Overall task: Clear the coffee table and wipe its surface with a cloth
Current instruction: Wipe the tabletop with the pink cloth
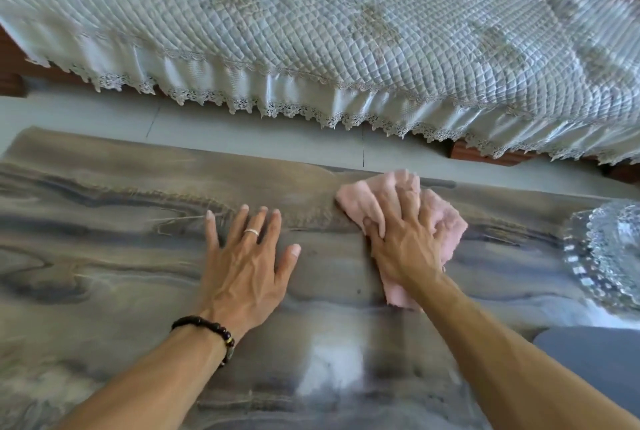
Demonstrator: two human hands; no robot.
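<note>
Living room of a home, we judge: sofa (346, 31) under quilted, lace-edged cover, low marble-patterned table (104, 256), tiled floor (242, 131), cut-glass dish (609, 256).

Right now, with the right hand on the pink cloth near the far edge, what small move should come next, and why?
Probably draw the pink cloth back toward the near edge. The right hand presses it at the table's far edge; the left hand lies flat to its left, the glass dish to its right.
</note>
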